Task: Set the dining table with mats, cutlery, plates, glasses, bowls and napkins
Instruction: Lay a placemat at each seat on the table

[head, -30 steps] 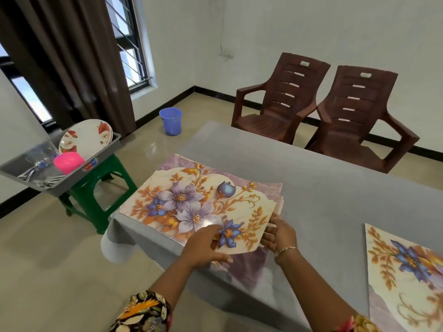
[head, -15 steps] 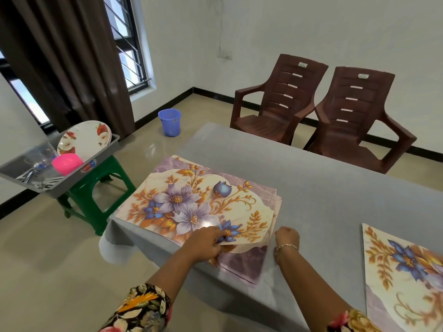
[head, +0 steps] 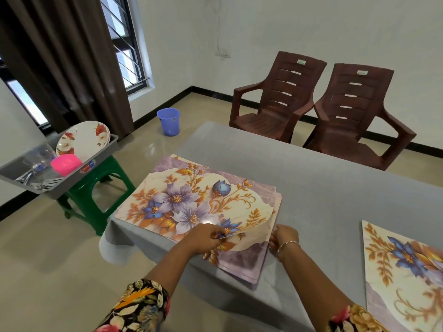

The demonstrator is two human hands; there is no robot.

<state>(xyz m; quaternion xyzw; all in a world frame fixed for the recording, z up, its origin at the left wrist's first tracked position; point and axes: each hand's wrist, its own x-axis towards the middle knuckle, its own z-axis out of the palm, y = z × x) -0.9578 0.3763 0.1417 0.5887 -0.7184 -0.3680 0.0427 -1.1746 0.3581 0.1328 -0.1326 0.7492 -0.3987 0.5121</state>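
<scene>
Head view: left grip [head: 208, 236] pinches top mat [head: 191, 207] near edge; right grip [head: 284, 236] touches stack [head: 249, 264] corner, hold unclear.

A home dining room — grey-clothed table [head: 311, 188], two brown plastic armchairs [head: 311, 109], curtained window [head: 124, 44], tiled floor [head: 48, 259].

The left sleeve [head: 139, 305] is dark fabric printed with flowers and leaves in orange, yellow, cream and red. The right sleeve [head: 354, 319] carries the same print. A thin silver-coloured chain bracelet [head: 288, 244] encircles the wrist of the right hand [head: 282, 234].
</scene>
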